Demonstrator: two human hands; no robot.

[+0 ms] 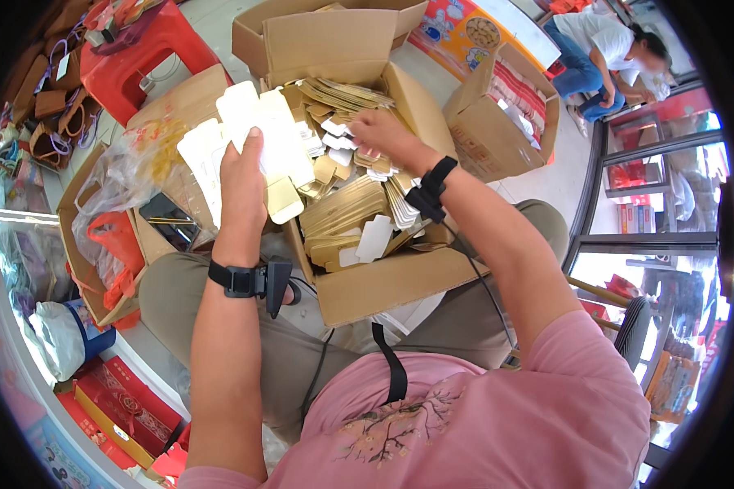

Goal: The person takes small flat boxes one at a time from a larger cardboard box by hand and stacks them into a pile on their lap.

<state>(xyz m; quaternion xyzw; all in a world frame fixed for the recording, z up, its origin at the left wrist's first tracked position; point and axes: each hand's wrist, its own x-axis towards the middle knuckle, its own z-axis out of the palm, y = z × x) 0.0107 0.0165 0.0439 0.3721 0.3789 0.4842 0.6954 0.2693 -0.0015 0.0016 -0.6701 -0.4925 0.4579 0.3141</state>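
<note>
My left hand (243,183) grips a fanned bunch of flat folding cartons (269,131), thumb on top; glare washes them nearly white, and one lower flap looks gold. Before me stands an open corrugated cardboard box (397,284), full of flattened gold and white cartons (342,211), some in neat rows and others jumbled. Over the far right part of that pile is my right hand (391,139), its fingers bent down beside white carton tabs (339,142). Blur at the fingertips hides whether they pinch one. Each wrist wears a black strapped device.
A smartphone (170,221) lies on cardboard at left, near a clear plastic bag (113,177) and a red bag (119,241). Beyond are a red plastic stool (189,40) and a carton of red-and-white items (486,137). A seated person (599,46) works at upper right, near glass-fronted shelving (660,143).
</note>
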